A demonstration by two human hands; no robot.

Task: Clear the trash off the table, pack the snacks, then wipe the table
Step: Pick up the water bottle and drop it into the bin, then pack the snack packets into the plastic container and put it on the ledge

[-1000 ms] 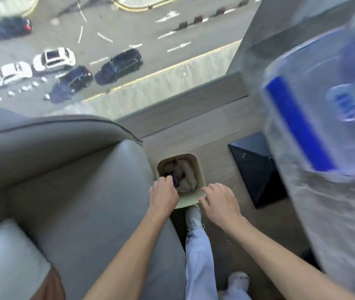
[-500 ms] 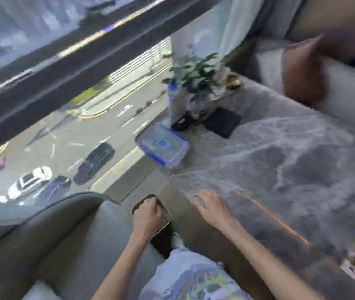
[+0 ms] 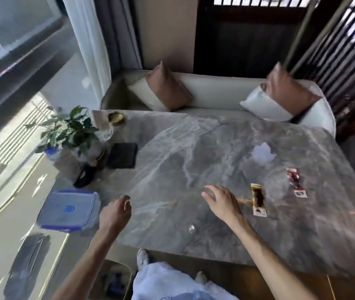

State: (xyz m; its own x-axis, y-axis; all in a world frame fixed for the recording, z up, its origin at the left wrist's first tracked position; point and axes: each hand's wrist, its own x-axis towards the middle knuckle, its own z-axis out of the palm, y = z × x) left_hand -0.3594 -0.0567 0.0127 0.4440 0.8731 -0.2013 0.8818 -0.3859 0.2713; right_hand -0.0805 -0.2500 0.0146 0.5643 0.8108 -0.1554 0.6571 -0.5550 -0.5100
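Your hands are both empty: left hand (image 3: 116, 215) loosely curled, right hand (image 3: 222, 202) fingers spread. Snack packet (image 3: 258, 200) lies just beside your right hand, toward the surface's (image 3: 194, 146) right edge; lidded box (image 3: 69, 210) at near-left corner. Likely packing step: pinch the packet, carry it to the box.

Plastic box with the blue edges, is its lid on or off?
On. The flat lid with its blue label covers the plastic box. Whether its clips are snapped is too blurred to tell.

The counter (image 3: 194, 148) carries two snack packets (image 3: 258, 200) (image 3: 296, 185), one tissue (image 3: 263, 153), one lidded box (image 3: 69, 211), one plant (image 3: 72, 128), one black mat (image 3: 123, 155) and one gold dish (image 3: 117, 118). Two cushions (image 3: 168, 89) (image 3: 284, 94) sit on one sofa (image 3: 215, 92). There is one bin (image 3: 116, 280), and two hands (image 3: 116, 211) (image 3: 222, 202)
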